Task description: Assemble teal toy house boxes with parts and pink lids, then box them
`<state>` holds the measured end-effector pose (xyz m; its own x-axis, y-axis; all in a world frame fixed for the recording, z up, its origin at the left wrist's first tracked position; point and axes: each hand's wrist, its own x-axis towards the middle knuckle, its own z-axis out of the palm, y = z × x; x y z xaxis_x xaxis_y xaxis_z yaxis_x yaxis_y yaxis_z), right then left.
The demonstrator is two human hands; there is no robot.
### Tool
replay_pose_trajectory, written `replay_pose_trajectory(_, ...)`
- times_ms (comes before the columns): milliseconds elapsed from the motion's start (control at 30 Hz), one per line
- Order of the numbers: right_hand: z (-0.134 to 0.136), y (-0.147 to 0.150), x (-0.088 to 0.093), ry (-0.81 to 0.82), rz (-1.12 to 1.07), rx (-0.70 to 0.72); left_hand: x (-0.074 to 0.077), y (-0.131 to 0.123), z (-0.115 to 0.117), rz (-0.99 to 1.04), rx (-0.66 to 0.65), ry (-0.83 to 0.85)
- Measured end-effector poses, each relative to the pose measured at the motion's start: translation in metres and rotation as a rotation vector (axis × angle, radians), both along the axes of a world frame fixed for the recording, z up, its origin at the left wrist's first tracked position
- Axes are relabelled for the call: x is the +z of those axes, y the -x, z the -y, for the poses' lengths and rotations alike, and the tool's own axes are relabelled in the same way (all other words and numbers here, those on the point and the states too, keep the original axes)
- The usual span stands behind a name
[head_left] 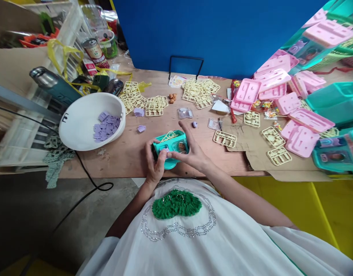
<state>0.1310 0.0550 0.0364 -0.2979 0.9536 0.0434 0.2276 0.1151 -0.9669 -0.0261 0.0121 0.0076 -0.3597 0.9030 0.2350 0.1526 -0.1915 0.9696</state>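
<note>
A small teal plastic box (pixel 174 145) is held between my hands near the table's front edge. My left hand (pixel 155 163) grips its left side, with the thumb on top by a small purple plastic piece (pixel 164 149). My right hand (pixel 192 153) lies along the box's right side, its thumb reaching in towards the purple piece and its index finger stretched upward. Inside the box, a cream plastic frame (pixel 168 137) leans at the back and a small brownish item shows on the right. The box's underside is hidden.
A white bowl (pixel 91 120) of purple pieces stands at left, with a bottle (pixel 54 82) behind it. Cream part frames (pixel 201 92) lie across the table (pixel 130 153). Pink lids (pixel 302 138) and teal boxes (pixel 337 99) crowd the right. A blue panel (pixel 222 34) closes off the back.
</note>
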Motion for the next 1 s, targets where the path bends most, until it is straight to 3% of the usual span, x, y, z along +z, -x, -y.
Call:
replay_pose_trajectory(100,0.007,0.003,0.002,-0.316,0.077,-0.115,-0.004,-0.002,0.000,0.036,0.008,0.047)
replay_pose_trajectory(167,0.011,0.004,0.006,-0.496,0.175,-0.112,-0.009,-0.002,0.000,0.031,0.008,0.066)
replay_pose_trajectory(267,0.015,0.006,0.012,-0.633,0.315,-0.063,-0.012,0.001,-0.002,0.014,0.034,0.055)
replay_pose_trajectory(400,0.018,0.009,0.019,-0.699,0.475,-0.017,-0.005,0.007,-0.009,-0.066,0.049,-0.045)
replay_pose_trajectory(567,0.017,0.017,0.018,-0.709,0.578,0.015,0.003,0.009,-0.014,-0.114,-0.032,-0.148)
replay_pose_trajectory(867,0.008,0.011,0.017,-0.828,0.548,0.143,-0.002,0.000,-0.015,-0.154,-0.035,-0.243)
replay_pose_trajectory(1000,0.008,0.007,0.013,-0.844,0.516,0.130,-0.004,0.000,-0.015,-0.205,-0.020,-0.255)
